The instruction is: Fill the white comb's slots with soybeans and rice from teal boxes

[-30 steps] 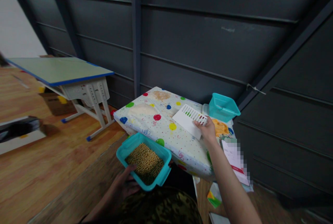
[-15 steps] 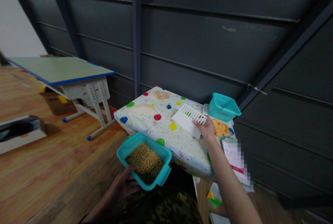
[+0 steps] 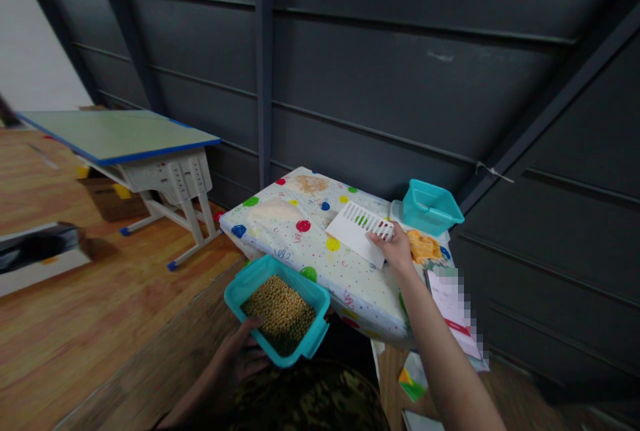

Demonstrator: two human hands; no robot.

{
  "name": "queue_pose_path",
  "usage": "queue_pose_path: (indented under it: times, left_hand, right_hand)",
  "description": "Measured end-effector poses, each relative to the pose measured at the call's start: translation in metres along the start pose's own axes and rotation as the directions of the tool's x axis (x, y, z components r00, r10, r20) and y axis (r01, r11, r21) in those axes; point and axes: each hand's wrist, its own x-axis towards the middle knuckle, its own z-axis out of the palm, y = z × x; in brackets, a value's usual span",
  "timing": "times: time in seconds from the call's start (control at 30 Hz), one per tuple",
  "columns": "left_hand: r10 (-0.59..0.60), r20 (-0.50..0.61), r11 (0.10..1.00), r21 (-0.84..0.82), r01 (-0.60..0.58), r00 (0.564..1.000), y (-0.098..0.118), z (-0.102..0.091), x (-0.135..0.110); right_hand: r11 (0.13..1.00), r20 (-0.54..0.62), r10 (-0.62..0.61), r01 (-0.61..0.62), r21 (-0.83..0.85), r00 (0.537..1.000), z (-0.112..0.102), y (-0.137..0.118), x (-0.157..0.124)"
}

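Left hand (image 3: 246, 353) grasps side of teal tub (image 3: 303, 282), yellowish beans (image 3: 280, 311) inside — right hand (image 3: 397, 247) pinches white slotted plate (image 3: 353, 232) between thumb and fingers, over dotted tablecloth (image 3: 327, 277).

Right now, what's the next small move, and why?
I'd probably slide the white slotted plate left toward the pale heap: the right grip has its right end, the free end points leftward, and a gap separates plate and heap. Meanwhile the left grip holds the teal bin of beans.
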Motion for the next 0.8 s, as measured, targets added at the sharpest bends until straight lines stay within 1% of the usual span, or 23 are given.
queue_pose_path:
  times: [0.1, 0.3, 0.4, 0.47, 0.57, 0.8]
  left_hand:
    - [0.031, -0.039, 0.999, 0.008, -0.031, 0.999, -0.002, 0.003, 0.000]
    - [0.064, 0.013, 0.998, -0.026, -0.064, 0.998, -0.004, 0.002, -0.004]
    - [0.081, 0.005, 0.995, -0.052, -0.080, 0.997, -0.004, 0.001, -0.005]
    - [0.067, -0.002, 0.996, -0.061, -0.067, 0.998, -0.005, 0.001, -0.003]
    - [0.068, -0.012, 0.996, -0.063, -0.069, 0.998, -0.007, 0.000, 0.001]
    - [0.076, -0.021, 0.996, -0.043, -0.077, 0.997, -0.012, -0.003, 0.008]
  right_hand:
    - [1.000, 0.025, 0.002, -0.003, 0.031, 1.000, -0.002, -0.004, -0.004]
    - [0.997, 0.050, 0.039, -0.042, 0.062, 0.998, -0.005, -0.011, -0.011]
    - [0.994, 0.046, 0.053, -0.057, 0.095, 0.998, -0.004, -0.011, -0.011]
    - [0.992, 0.016, 0.049, -0.051, 0.116, 0.999, -0.004, -0.011, -0.010]
    - [0.994, -0.026, 0.039, -0.036, 0.104, 0.999, -0.003, -0.010, -0.007]
    - [0.997, 0.009, 0.041, -0.041, 0.061, 0.999, -0.005, -0.006, -0.005]
